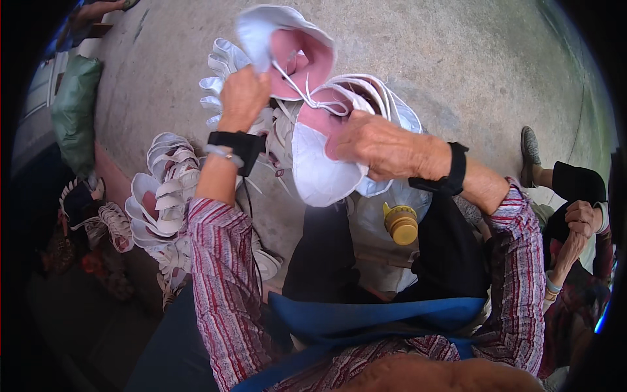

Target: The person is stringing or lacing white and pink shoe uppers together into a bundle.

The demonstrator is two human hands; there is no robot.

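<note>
My left hand [243,98] is closed on the edge of a white shoe upper [253,36] with pink lining, raised at the far middle and slightly blurred. A white lace [313,101] runs from it to a second pink-lined shoe upper [326,173] in front of my right hand [375,144]. My right fingers are closed on that second piece. More white uppers [403,111] are nested behind it, beside the hand. Beyond my left hand is a row of white uppers [225,59], and light uppers with straps [281,130] lie below the raised piece.
Piles of white uppers [160,202] lie to my left, with a green sack [76,111] farther off. A bottle with a yellow cap [401,225] stands by my knees. On the right another person's hands [581,222] are together. Concrete floor [470,52] stretches ahead.
</note>
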